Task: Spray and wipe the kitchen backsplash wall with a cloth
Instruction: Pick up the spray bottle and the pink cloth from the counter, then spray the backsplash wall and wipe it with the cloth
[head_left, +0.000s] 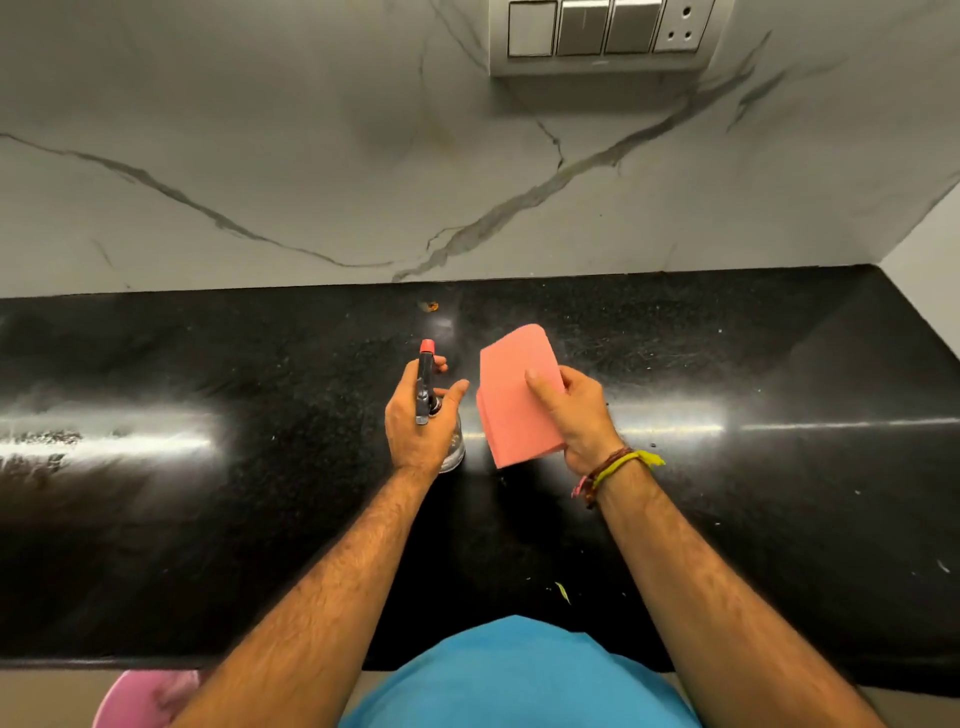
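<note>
Both hands are up over the black tabletop (208, 519), side by side and just apart. The left hand (418, 423) is wrapped round the neck of a clear spray bottle (451, 447), fingers curled in front at the trigger, the red nozzle (427, 345) pointing away toward the backsplash wall (260, 130). The right hand (574, 415) pinches a folded pink cloth (511, 400), thumb lying across its face, fingers hidden behind it; the cloth stands tilted, clear of the tabletop. Marble-veined wall dead ahead, meeting the tabletop along its back edge, with a switch plate (605, 34) high up on the right. A small orange speck (430, 306) sits on the tabletop near the wall. Thread bracelets (613, 467) circle the right wrist, blue shirt (519, 680) at the bottom
</note>
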